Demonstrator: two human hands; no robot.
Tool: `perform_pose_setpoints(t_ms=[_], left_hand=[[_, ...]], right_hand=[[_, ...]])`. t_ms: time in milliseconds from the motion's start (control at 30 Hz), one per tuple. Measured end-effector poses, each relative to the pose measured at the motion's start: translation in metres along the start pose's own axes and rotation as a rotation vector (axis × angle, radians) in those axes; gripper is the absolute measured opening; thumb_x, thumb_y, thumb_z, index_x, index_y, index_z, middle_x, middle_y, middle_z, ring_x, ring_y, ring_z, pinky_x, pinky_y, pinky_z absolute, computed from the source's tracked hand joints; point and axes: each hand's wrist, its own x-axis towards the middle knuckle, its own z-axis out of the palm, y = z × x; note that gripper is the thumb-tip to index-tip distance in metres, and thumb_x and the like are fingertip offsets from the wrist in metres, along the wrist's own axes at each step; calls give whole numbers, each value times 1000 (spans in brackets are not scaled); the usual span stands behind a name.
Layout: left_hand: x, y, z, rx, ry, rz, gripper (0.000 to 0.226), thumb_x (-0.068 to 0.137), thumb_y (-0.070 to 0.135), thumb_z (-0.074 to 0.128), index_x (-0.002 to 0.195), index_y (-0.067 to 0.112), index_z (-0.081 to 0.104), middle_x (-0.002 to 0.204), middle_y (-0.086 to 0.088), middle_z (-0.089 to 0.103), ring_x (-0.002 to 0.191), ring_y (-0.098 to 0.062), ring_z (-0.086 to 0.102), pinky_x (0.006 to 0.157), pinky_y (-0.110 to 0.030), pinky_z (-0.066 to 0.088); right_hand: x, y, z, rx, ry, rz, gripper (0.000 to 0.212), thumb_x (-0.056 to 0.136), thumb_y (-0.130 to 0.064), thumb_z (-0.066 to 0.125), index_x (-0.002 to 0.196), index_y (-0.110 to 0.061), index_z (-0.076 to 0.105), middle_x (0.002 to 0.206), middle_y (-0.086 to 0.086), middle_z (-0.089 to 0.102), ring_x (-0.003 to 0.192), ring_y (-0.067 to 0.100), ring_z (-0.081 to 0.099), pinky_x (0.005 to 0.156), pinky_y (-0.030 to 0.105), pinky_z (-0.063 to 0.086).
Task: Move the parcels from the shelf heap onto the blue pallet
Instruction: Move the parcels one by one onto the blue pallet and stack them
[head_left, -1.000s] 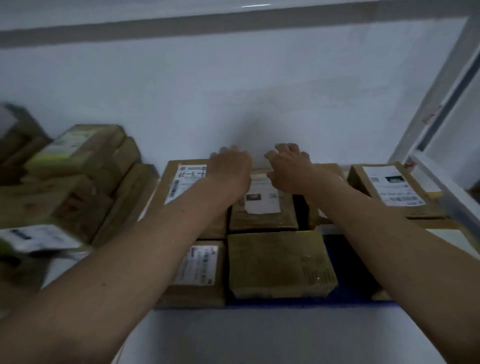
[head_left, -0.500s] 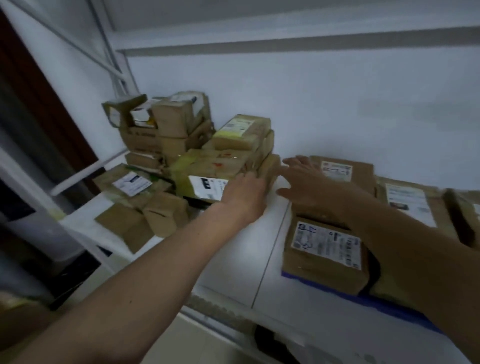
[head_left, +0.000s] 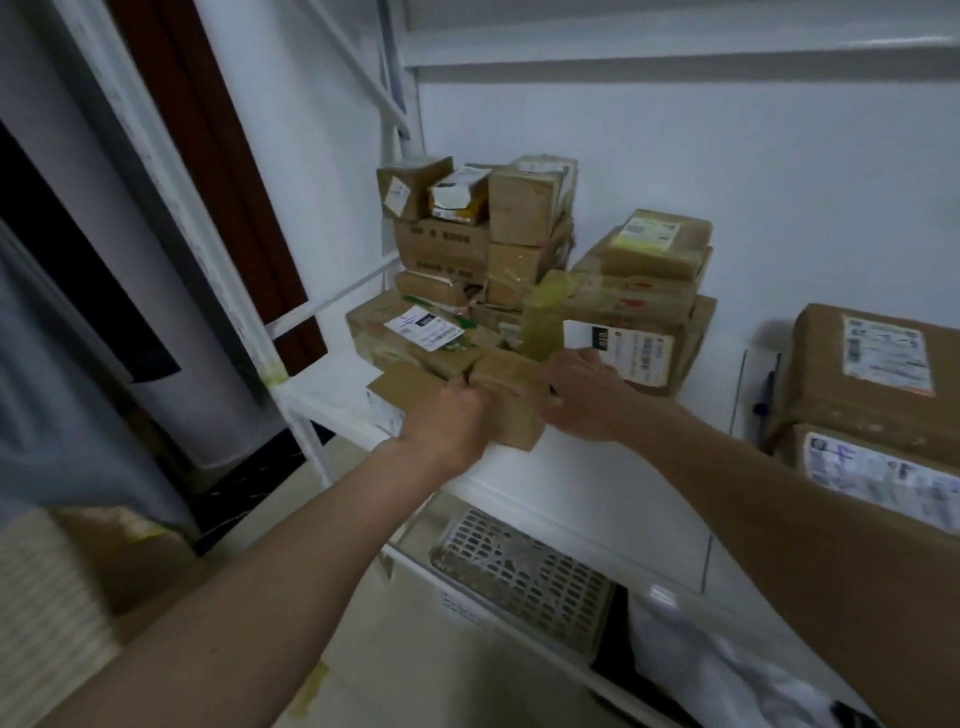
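Note:
A heap of brown cardboard parcels (head_left: 524, 260) stands at the left end of the white shelf (head_left: 597, 483), against the wall. At the heap's front edge lies a small brown parcel (head_left: 511, 405). My left hand (head_left: 452, 421) grips its left side with curled fingers. My right hand (head_left: 587, 395) holds its right side, fingers wrapped over the top edge. At the right edge of the view sit two stacked, labelled parcels (head_left: 872, 395); the blue pallet beneath them is not visible.
A white shelf post (head_left: 306, 447) rises left of the heap. Below the shelf lie a perforated grey tray (head_left: 519, 571) and a white bag (head_left: 717, 670). A dark doorway and a grey curtain (head_left: 62, 364) fill the left side.
The view swung left from the pallet parcels to the heap. Both hands left the pallet stack, crossed the bare shelf and closed round the small front parcel.

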Motion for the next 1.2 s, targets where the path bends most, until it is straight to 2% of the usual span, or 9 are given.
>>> perform_pose_setpoints(t_ms=[67, 167, 500, 633, 733, 833, 967, 1133, 1200], left_hand=[[-9, -26, 5, 9, -50, -50, 22, 93, 16, 52, 113, 11, 62, 122, -8, 57, 108, -29, 57, 75, -34, 47], [-19, -54, 12, -28, -104, -93, 37, 91, 20, 59, 127, 12, 57, 126, -11, 53, 117, -30, 51, 86, -36, 48], [-22, -83, 22, -223, -115, -121, 44, 89, 28, 64, 130, 20, 54, 130, -5, 52, 119, -24, 51, 92, -34, 47], [-15, -77, 22, -259, -209, -124, 55, 89, 33, 65, 138, 16, 46, 135, -5, 52, 121, -23, 51, 95, -34, 46], [-5, -70, 23, -312, -303, -103, 69, 87, 37, 68, 144, 13, 38, 142, -7, 47, 127, -22, 47, 99, -30, 43], [5, -61, 23, -499, -328, -84, 85, 79, 38, 76, 148, 14, 32, 148, -2, 39, 132, -20, 41, 94, -21, 36], [21, -54, 26, -946, -455, -211, 111, 59, 43, 88, 149, 24, 26, 147, 5, 41, 120, -20, 52, 88, -32, 52], [34, -32, 33, -1122, -530, -131, 139, 47, 35, 92, 152, 37, 2, 157, 6, 19, 135, -21, 36, 104, -43, 42], [37, -20, 35, -1208, -541, -84, 146, 36, 34, 95, 151, 41, 5, 155, 5, 24, 134, -20, 38, 105, -45, 41]], right_hand=[[12, -14, 15, 8, 0, 33, 43, 92, -27, 47, 133, -15, 43, 136, 12, 41, 127, 34, 34, 102, 47, 34], [34, -27, 32, 58, -24, 119, 63, 90, -30, 55, 146, -14, 30, 144, 14, 32, 133, 37, 27, 107, 48, 33], [71, -23, 49, 156, 72, 305, 70, 85, -26, 68, 137, -1, 29, 138, 21, 33, 131, 40, 31, 105, 44, 34], [60, -21, 51, 138, 83, 306, 71, 81, -37, 71, 130, 1, 36, 134, 21, 30, 126, 39, 32, 101, 42, 37], [47, -21, 51, 186, 130, 293, 73, 75, -27, 77, 127, -1, 34, 130, 18, 33, 123, 35, 35, 98, 39, 38], [28, -19, 52, 218, 207, 232, 66, 71, -22, 79, 120, -5, 38, 122, 12, 39, 114, 29, 38, 89, 35, 37], [-6, -12, 58, 141, 339, 77, 80, 66, -18, 80, 133, -6, 39, 128, 12, 39, 116, 29, 36, 97, 41, 39], [-43, 2, 66, 14, 419, -29, 79, 54, -4, 81, 126, 2, 49, 123, 22, 48, 111, 39, 49, 82, 44, 51], [-54, 7, 68, -30, 441, -55, 81, 51, -4, 81, 124, 0, 47, 121, 18, 45, 109, 39, 50, 76, 41, 54]])
